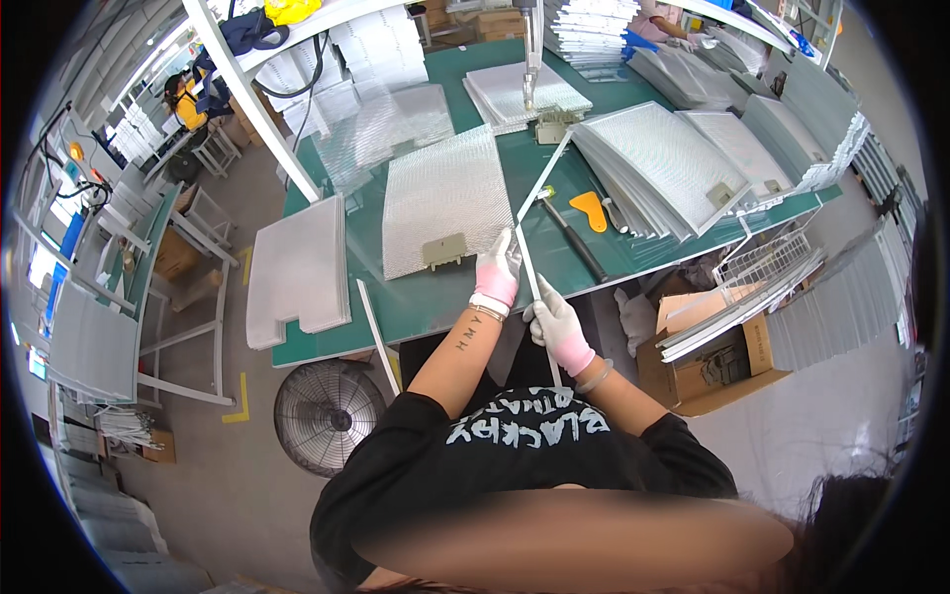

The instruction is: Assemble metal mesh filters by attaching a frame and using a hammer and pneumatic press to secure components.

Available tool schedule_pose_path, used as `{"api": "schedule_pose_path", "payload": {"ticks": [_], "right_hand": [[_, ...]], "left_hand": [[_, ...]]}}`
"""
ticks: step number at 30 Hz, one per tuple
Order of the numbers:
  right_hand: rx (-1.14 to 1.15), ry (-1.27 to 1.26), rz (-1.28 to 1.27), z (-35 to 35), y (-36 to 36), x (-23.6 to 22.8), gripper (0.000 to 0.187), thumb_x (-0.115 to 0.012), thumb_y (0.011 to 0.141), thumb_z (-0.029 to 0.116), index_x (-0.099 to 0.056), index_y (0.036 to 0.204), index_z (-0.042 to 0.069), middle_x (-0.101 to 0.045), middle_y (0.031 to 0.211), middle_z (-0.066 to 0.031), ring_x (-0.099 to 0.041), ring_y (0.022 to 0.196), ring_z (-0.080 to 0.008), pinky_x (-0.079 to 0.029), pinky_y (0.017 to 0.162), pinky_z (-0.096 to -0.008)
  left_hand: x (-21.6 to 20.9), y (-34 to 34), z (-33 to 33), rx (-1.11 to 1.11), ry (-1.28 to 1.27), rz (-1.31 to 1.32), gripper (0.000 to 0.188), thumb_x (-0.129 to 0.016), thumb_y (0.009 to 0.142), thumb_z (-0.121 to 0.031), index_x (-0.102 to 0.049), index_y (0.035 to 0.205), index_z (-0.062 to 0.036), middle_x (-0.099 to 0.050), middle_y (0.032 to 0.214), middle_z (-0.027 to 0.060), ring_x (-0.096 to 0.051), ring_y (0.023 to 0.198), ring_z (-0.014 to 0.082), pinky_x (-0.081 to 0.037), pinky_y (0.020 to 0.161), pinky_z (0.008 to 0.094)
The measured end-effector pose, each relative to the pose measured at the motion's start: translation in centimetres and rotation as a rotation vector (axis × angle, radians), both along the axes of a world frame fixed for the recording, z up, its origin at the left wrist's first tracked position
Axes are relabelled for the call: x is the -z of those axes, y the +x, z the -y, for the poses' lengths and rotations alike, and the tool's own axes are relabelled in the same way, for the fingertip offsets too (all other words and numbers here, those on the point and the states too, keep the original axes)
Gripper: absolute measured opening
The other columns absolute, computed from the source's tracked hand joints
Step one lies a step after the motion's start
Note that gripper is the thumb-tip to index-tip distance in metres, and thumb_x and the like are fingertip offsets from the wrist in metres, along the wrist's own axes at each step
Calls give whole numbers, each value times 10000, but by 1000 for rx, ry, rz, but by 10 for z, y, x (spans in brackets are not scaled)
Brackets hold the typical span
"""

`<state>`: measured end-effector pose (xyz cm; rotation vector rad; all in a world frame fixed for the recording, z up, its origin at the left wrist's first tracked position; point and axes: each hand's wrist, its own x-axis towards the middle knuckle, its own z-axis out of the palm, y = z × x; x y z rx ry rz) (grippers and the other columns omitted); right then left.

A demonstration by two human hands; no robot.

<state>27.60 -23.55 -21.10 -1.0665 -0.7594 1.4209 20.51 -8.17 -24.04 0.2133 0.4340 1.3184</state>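
Note:
A long, thin white strip (527, 259), bent at an angle near its middle, slants from the table down past my body. My left hand (498, 272), in a white and pink glove, pinches it close to the bend. Lower down, my right hand (558, 327), gloved alike, has its fingers closed round the same strip. Beside my left hand lies a silvery mesh panel (440, 198) with a beige metal plate (444, 249) on its near edge. My left fingertips are close to that panel's right corner; whether they touch it I cannot tell.
On the green table (371, 307) lie a black-handled hammer (576, 243), an orange piece (590, 211) and stacked mesh panels (658, 158). A vertical tool (531, 74) hangs at the back. Notched panels (297, 267) overhang the left edge. Below are a fan (332, 418) and an open carton (727, 371).

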Motion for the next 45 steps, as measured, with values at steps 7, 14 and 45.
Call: {"api": "schedule_pose_path", "payload": {"ticks": [7, 14, 45], "right_hand": [[24, 6, 69, 0, -5, 5, 563, -377, 989, 46, -202, 1520, 117, -518, 792, -32, -375, 456, -40, -335, 409, -191], [2, 48, 127, -6, -3, 8, 562, -403, 977, 48, -227, 1509, 90, -512, 737, -16, -395, 435, -52, -346, 380, -204], [-108, 157, 63, -65, 48, -33, 85, -516, 970, 132, -467, 996, 68, -409, 654, 31, -368, 482, -60, -306, 425, -216]], "left_hand": [[-1, 2, -1, -10, -22, -71, 152, -653, 890, -75, -582, 974, 31, -626, 890, 104, -634, 804, 199, -541, 751, 306], [7, -1, 4, -13, -10, -212, 172, -640, 919, -163, -605, 946, 3, -622, 850, 82, -620, 771, 178, -538, 705, 289], [-82, -219, 54, 44, 645, -770, 846, -636, 796, 120, -182, 1500, -1, -441, 1413, 122, -480, 1254, 172, -393, 1029, 298]]}}
